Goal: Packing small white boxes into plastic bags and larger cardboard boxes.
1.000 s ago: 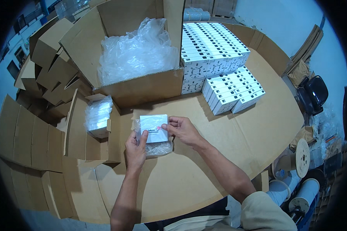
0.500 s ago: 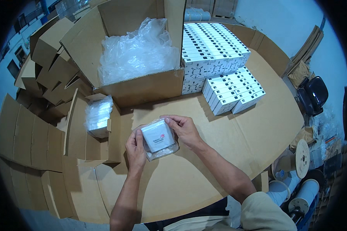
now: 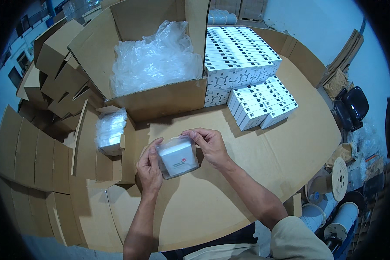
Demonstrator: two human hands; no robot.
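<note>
A small white box (image 3: pixel 178 159) with a red mark sits inside a clear plastic bag (image 3: pixel 160 166), held above the cardboard tabletop in front of me. My left hand (image 3: pixel 149 167) grips the bag's upper left corner between thumb and fingers. At the upper right corner, my right hand (image 3: pixel 210 146) pinches the film the same way. The film stretches between both hands above the box. To the left, an open carton (image 3: pixel 104 168) contains several bagged white boxes (image 3: pixel 111 130) standing in a row.
Behind the hands stands a large carton (image 3: pixel 169 99) full of loose clear bags (image 3: pixel 156 60). Stacked white boxes (image 3: pixel 242 73) rise at the back right. Folded cartons (image 3: pixel 34 154) crowd the left side. Spools (image 3: pixel 340 177) and a black chair (image 3: pixel 353 106) are beyond the right edge.
The box now sits lower in the bag, and the film reaches above its top edge. My left hand has shifted slightly left and up along the bag.
</note>
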